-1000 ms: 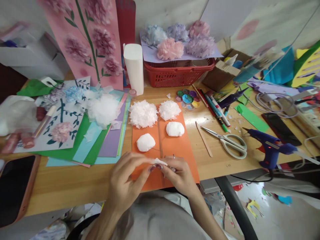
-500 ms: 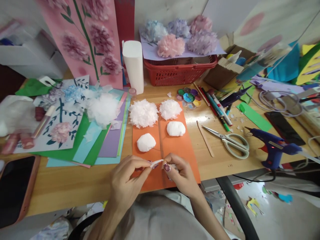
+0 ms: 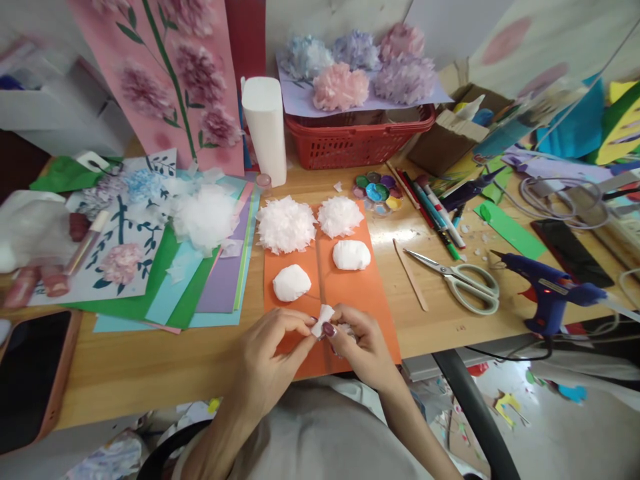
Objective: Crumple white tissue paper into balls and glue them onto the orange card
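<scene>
On the surface (image 3: 200,360), a paper sheet (image 3: 377,310) lies beneath the hands (image 3: 273,343), two paper pompoms (image 3: 287,225) at its far end and two wads (image 3: 292,283) nearer. Behind it, a basket (image 3: 345,148) carries paper flowers (image 3: 341,87). To the sheet's right lie a craft stick (image 3: 410,275), scissors (image 3: 447,271), then a glue gun (image 3: 547,290); to its left, layered papers (image 3: 220,285), with a smartphone (image 3: 33,373) further left and nearer.

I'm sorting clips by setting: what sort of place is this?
Probably a craft workspace, at home or in a studio; I can't tell which. A blue glue gun, scissors and colored paper sheets lie on the wooden desk.
</scene>
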`<state>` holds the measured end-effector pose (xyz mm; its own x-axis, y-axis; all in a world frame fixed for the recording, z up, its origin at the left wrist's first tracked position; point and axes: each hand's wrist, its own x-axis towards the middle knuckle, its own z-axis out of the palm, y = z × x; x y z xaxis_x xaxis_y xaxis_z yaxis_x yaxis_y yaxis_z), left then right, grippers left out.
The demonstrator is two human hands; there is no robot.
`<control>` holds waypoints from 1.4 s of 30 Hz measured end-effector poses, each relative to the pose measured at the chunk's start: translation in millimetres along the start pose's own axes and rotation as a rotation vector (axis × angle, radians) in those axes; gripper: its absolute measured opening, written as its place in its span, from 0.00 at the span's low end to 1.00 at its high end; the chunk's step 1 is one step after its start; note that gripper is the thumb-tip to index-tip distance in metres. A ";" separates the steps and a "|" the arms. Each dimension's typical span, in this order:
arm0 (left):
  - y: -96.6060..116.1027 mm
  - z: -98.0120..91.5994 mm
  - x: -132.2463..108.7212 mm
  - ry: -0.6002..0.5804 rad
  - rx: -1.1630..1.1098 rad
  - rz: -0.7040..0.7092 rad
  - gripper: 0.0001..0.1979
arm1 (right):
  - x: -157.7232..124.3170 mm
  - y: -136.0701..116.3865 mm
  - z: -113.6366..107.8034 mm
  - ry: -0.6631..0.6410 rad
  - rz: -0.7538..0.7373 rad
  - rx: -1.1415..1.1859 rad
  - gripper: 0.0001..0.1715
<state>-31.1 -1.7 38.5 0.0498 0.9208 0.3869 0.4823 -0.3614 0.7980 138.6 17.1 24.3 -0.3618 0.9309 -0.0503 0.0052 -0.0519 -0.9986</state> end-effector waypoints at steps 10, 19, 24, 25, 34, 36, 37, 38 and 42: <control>0.2 -4.4 -3.5 -0.092 -0.103 -0.103 0.14 | -2.0 1.5 -0.4 0.003 0.026 0.052 0.16; -1.4 1.5 -6.0 -0.051 -0.111 -0.239 0.10 | -0.5 2.6 -0.8 -0.010 0.008 0.035 0.14; -1.4 2.6 -7.1 -0.029 -0.228 -0.432 0.09 | 0.1 -1.0 -0.3 -0.003 0.003 -0.009 0.14; -0.8 2.5 -6.7 -0.032 -0.269 -0.458 0.09 | 0.0 -1.3 -0.2 -0.002 0.002 -0.011 0.13; 2.5 -1.8 -3.7 -0.055 -0.325 -0.438 0.10 | -0.1 -1.8 -0.5 -0.010 0.020 -0.013 0.13; 2.7 -2.4 -3.9 -0.062 -0.314 -0.419 0.11 | 0.1 -1.6 -0.3 -0.016 0.009 -0.006 0.13; 2.9 -2.7 -3.8 -0.065 -0.303 -0.402 0.11 | 0.1 -1.4 -0.1 -0.017 0.003 -0.003 0.13; 3.3 -2.8 -3.6 -0.067 -0.287 -0.383 0.11 | 0.1 -1.1 0.0 -0.016 -0.001 0.000 0.14; 5.5 -2.9 -2.1 -0.059 -0.224 -0.333 0.11 | -0.7 0.6 0.0 -0.018 0.006 0.000 0.14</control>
<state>-31.1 -6.0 43.4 -0.0239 0.9974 0.0685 0.2786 -0.0592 0.9586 138.9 16.4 23.8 -0.3788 0.9238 -0.0562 0.0072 -0.0577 -0.9983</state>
